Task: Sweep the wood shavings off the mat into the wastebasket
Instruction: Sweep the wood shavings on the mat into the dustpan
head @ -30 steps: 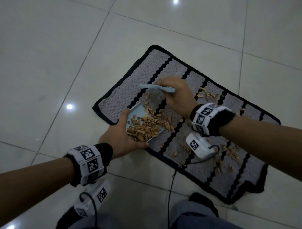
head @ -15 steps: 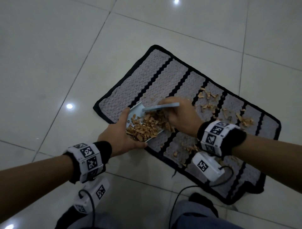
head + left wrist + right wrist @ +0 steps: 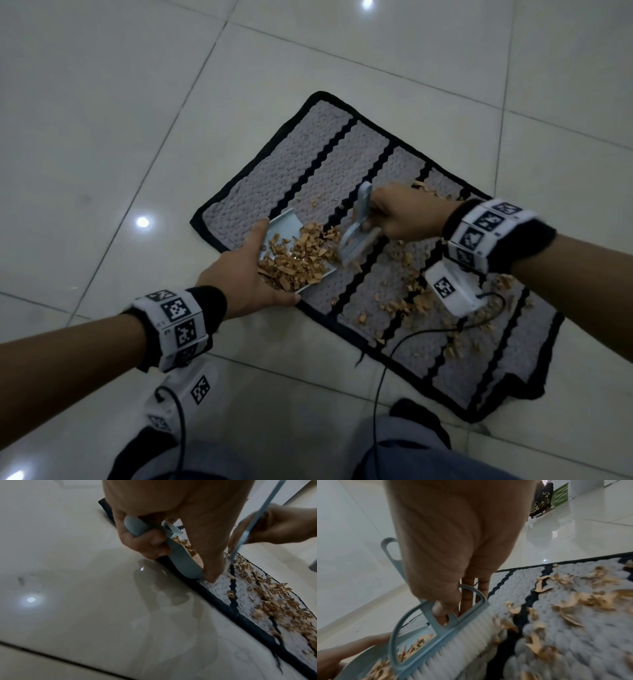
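A grey mat (image 3: 329, 154) with black stripes lies on the tiled floor. My left hand (image 3: 239, 274) grips a pale blue dustpan (image 3: 284, 224) by its handle (image 3: 135, 526) at the mat's near-left edge. A heap of wood shavings (image 3: 298, 257) fills the pan. My right hand (image 3: 404, 216) holds a pale blue hand brush (image 3: 358, 236), its white bristles (image 3: 471, 641) down on the mat at the pan's lip. More loose shavings (image 3: 411, 301) are scattered over the mat's right half (image 3: 573, 601). No wastebasket is in the head view.
Glossy pale floor tiles (image 3: 102, 120) surround the mat. Cables (image 3: 394, 359) hang from the wrist cameras across the mat's near edge. My knees (image 3: 411, 459) are at the bottom. A green slatted crate (image 3: 559, 493) stands far off on the floor in the right wrist view.
My right hand has swung the brush rightward and turned it upright, from over the pan to the pan's lip. The left hand and dustpan stay in place.
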